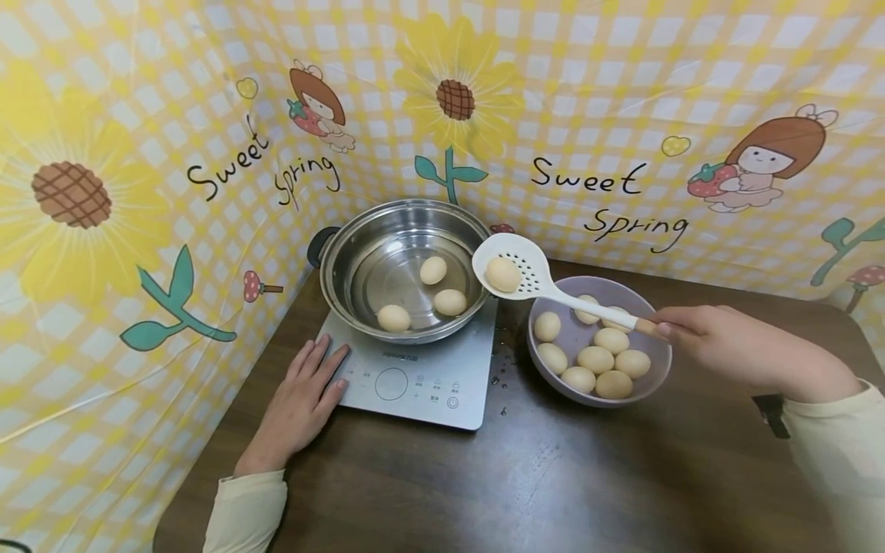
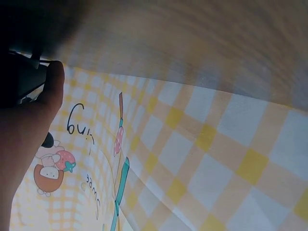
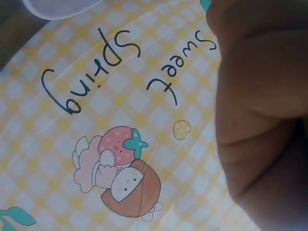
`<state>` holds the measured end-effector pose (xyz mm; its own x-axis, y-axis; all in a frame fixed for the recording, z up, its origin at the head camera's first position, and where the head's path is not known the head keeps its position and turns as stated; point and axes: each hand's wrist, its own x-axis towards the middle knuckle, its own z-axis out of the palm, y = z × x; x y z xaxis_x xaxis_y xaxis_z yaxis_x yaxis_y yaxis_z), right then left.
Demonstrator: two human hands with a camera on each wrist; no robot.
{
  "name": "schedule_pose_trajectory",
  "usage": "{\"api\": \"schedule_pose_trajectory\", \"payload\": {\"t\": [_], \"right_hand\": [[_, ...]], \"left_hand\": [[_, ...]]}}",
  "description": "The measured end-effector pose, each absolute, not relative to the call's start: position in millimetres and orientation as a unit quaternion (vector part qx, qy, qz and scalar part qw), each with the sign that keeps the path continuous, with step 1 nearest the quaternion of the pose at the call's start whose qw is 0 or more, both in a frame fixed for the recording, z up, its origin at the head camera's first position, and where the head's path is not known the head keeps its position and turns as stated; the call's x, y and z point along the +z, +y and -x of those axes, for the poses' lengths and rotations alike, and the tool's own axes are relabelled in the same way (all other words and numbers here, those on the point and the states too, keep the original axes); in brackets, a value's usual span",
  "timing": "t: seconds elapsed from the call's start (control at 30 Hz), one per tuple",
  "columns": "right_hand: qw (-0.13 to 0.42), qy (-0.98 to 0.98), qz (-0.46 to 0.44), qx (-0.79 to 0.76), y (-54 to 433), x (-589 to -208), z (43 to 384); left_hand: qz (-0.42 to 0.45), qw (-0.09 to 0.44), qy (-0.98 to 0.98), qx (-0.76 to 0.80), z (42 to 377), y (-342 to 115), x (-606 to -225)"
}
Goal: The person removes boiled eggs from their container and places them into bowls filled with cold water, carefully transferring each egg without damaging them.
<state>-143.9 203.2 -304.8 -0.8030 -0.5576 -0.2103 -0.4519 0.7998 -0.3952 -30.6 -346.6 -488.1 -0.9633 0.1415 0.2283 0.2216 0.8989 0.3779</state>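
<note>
My right hand (image 1: 733, 346) grips the wooden-tipped handle of a white skimmer (image 1: 532, 269). One egg (image 1: 503, 274) lies in its perforated head, above the right rim of a steel pot (image 1: 366, 253). Inside the pot, three eggs sit toward the front and right in what looks like clear water. Under the skimmer's handle stands a purple bowl (image 1: 574, 334) with several eggs. With fingers extended, my left hand (image 1: 297, 399) rests at the left edge of the induction cooker (image 1: 415, 407). In the right wrist view, curled fingers (image 3: 264, 91) show, but the skimmer is hidden.
Water drops (image 1: 499, 376) dot the brown wooden table (image 1: 553, 484) between cooker and bowl. A yellow checked cloth (image 1: 594, 92) with printed flowers encloses the back and left. The pot's black side handle (image 1: 319, 247) juts out at left. A small dark object (image 1: 770, 415) lies by the right wrist.
</note>
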Motion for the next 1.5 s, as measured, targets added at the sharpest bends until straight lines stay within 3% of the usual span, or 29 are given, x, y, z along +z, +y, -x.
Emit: {"api": "schedule_pose_trajectory", "payload": {"t": [1.5], "right_hand": [[0.169, 0.946, 0.206, -0.186, 276, -355, 113]], "left_hand": [[0.097, 0.099, -0.968, -0.209, 31, -346, -489]]}}
